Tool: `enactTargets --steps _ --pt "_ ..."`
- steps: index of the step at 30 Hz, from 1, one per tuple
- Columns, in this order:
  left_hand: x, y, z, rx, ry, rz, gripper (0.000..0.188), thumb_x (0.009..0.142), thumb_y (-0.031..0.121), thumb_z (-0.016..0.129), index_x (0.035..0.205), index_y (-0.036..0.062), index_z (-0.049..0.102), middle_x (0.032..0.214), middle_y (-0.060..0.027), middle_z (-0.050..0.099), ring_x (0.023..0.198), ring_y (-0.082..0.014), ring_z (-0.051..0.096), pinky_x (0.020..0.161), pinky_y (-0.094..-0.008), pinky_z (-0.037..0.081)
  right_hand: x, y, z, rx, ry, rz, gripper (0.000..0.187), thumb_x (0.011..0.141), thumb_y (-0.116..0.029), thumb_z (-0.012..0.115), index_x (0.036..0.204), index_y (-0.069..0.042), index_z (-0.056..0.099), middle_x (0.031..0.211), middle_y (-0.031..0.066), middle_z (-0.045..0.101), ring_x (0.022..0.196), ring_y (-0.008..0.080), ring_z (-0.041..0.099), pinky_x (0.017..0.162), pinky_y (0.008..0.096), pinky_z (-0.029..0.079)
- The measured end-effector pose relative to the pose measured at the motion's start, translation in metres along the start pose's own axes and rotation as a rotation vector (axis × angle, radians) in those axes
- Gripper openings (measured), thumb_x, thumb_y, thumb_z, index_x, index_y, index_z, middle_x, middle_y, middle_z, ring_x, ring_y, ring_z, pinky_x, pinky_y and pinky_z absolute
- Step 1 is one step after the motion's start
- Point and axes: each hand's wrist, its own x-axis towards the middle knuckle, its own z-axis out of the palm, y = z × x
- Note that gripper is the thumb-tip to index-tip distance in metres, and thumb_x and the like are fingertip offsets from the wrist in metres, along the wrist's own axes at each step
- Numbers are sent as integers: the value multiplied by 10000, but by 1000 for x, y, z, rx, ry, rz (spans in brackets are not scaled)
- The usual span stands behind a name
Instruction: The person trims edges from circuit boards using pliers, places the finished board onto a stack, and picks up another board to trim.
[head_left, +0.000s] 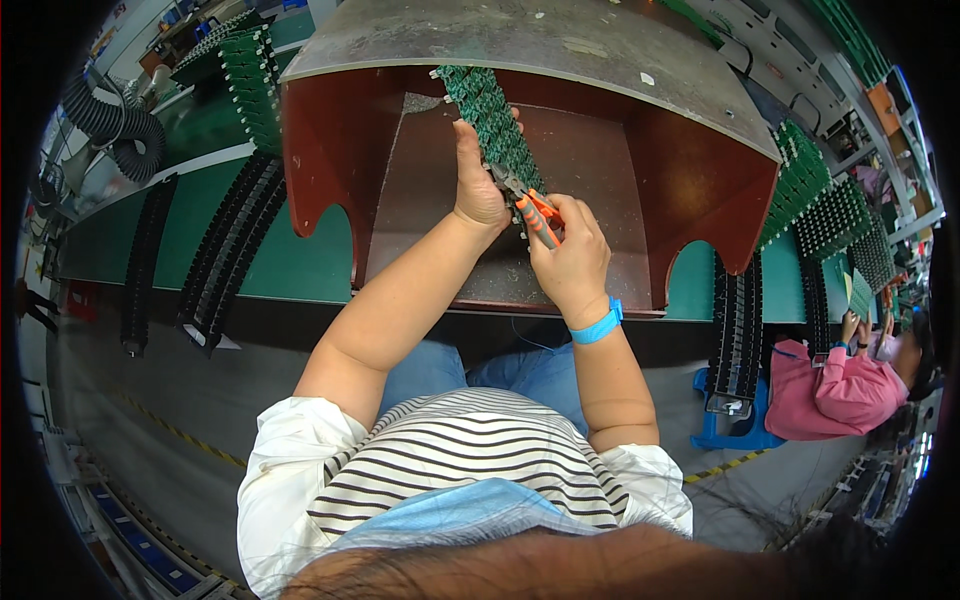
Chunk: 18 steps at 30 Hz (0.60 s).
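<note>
A long green circuit board (490, 115) packed with small parts slants across the opening of a dark red box. Around its left edge and underside my left hand (480, 190) is closed, thumb up along the edge and some fingertips showing at the far side. My right hand (575, 250) grips cutting pliers (538, 218) with orange and grey handles. The metal jaws of the pliers touch or lie right over the lower part of the board, near my left palm. What sits between the jaws is too small to make out.
Small bits litter the floor of the red box (420, 240), under its grey metal top (520, 35). Racks of upright green boards (250, 90) and black slotted rails (235, 240) stand at left, with more boards (800, 180) at right. A co-worker in pink (840, 390) sits far right.
</note>
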Motion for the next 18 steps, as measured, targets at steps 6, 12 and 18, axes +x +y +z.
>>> enactTargets --steps 6,12,18 --pt "0 -2 -1 19 9 15 762 910 782 424 1314 158 588 1198 -44 695 1050 -150 652 883 -306 512 -1 4 3 12 -5 1 304 732 -81 725 1024 -109 646 868 56 637 701 277 617 617 382 491" --pt "-1 1 1 5 4 -16 812 882 807 443 1359 159 554 1235 -52 658 1074 -150 619 909 -320 480 1 8 -1 -5 13 -5 291 718 -71 727 996 -118 657 823 47 640 654 281 612 585 379 485" --pt "14 22 3 -77 58 18 895 822 842 501 1415 172 508 1250 -75 620 1116 -192 582 942 -356 448 -4 25 -10 -36 -10 -25 274 706 -43 724 970 -99 678 814 51 659 633 262 604 577 360 478"
